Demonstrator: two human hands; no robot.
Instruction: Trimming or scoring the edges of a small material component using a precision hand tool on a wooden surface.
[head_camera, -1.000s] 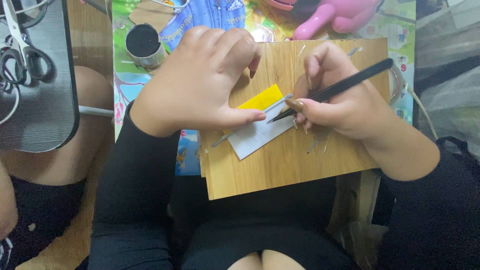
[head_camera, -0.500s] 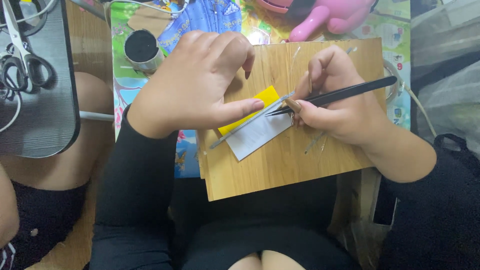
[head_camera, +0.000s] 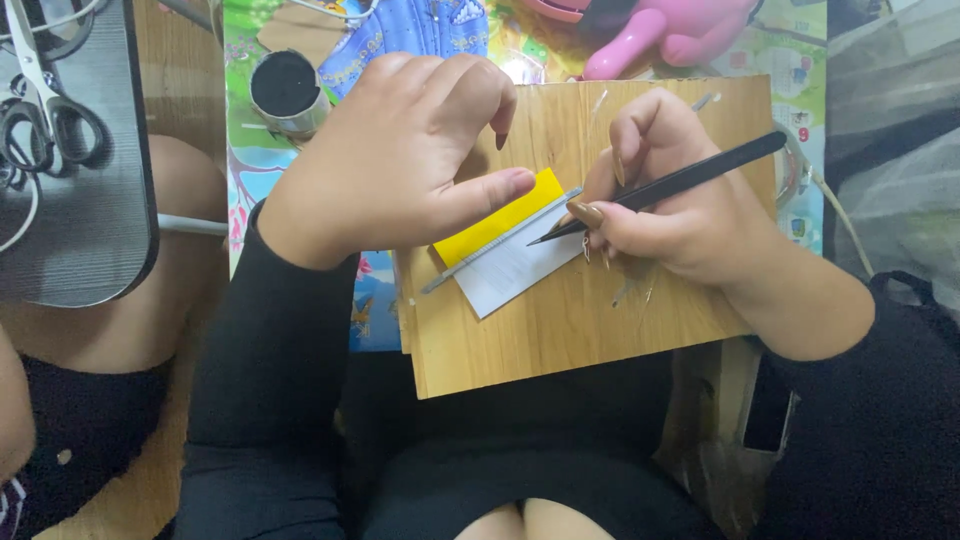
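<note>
Right now a thin grey strip (head_camera: 500, 247) lies slanted across a white paper slip (head_camera: 520, 268) and a yellow card (head_camera: 500, 215), all flat on a wooden board (head_camera: 560, 340) resting over the person's lap. The left hand (head_camera: 400, 165) presses its thumb down on the yellow card just beside the strip, the other fingers curled above. The right hand (head_camera: 680, 215) is closed in a pen grip round black tweezers (head_camera: 660, 190), whose tip meets the upper end of the strip near the white slip's edge. Judging from this, the strip is laid in place and is being worked with the tip; whether it is already lifted or fixed cannot be told. A few pale slivers lie on the board by the right hand. Beyond the board spreads a colourful printed mat (head_camera: 250, 180) with a small round tin (head_camera: 287, 92) and a pink toy (head_camera: 670, 35). On the left, a grey tray (head_camera: 90, 220) holds scissors (head_camera: 45, 105).
</note>
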